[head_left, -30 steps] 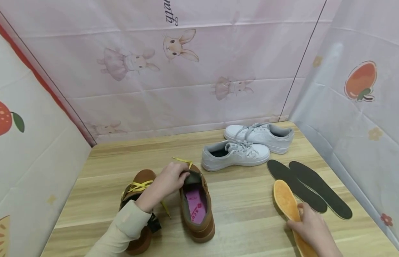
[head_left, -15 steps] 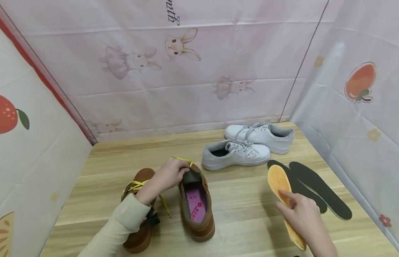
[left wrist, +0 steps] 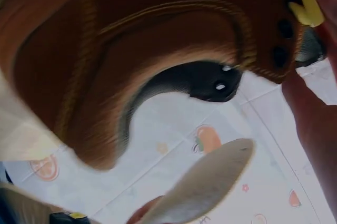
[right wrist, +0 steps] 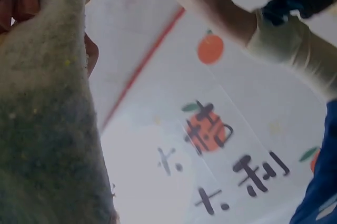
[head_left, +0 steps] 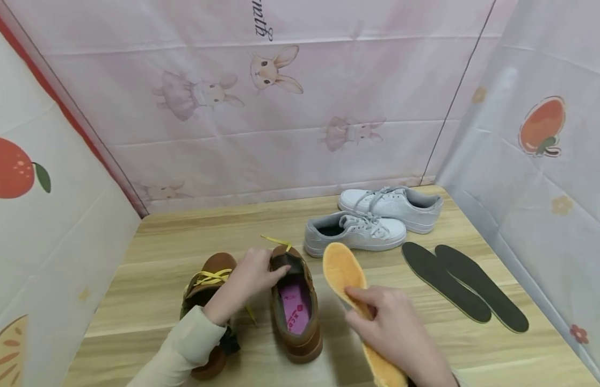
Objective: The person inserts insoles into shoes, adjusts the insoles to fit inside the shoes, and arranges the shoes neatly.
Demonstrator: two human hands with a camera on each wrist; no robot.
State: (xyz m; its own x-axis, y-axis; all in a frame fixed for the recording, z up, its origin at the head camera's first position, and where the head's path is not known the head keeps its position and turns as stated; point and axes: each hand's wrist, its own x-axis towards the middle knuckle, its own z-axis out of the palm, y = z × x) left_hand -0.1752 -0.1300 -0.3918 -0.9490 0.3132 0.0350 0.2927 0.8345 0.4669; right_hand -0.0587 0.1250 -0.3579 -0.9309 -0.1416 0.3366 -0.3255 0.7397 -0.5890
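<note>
My left hand [head_left: 251, 277] pinches the dark tongue [head_left: 289, 263] of a brown shoe [head_left: 306, 336] with yellow laces and a pink printed sole inside. Up close in the left wrist view, the shoe's stitched side [left wrist: 163, 23] nearly hides that hand, whose edge [left wrist: 313, 113] shows at the right. Just right of the shoe, my right hand [head_left: 396, 328] holds a fuzzy orange insole [head_left: 340, 266], raised and tilted, thumb and fingers on opposite faces. Its pale underside [left wrist: 210, 179] shows in the left wrist view; a grey-green speckled part [right wrist: 47, 129] fills the left of the right wrist view.
The other brown shoe [head_left: 219, 263] stands at the left, partly behind my left forearm. Two white sneakers [head_left: 355, 236] sit at the back of the wooden table [head_left: 217, 228]. Two dark insoles [head_left: 447, 282] lie at the right. Printed cloth walls [head_left: 300, 161] enclose the table.
My right hand has lifted the orange insole and carried it left, from near the dark insoles to beside the brown shoe. The left hand has stayed at the tongue, its thumb now inside it.
</note>
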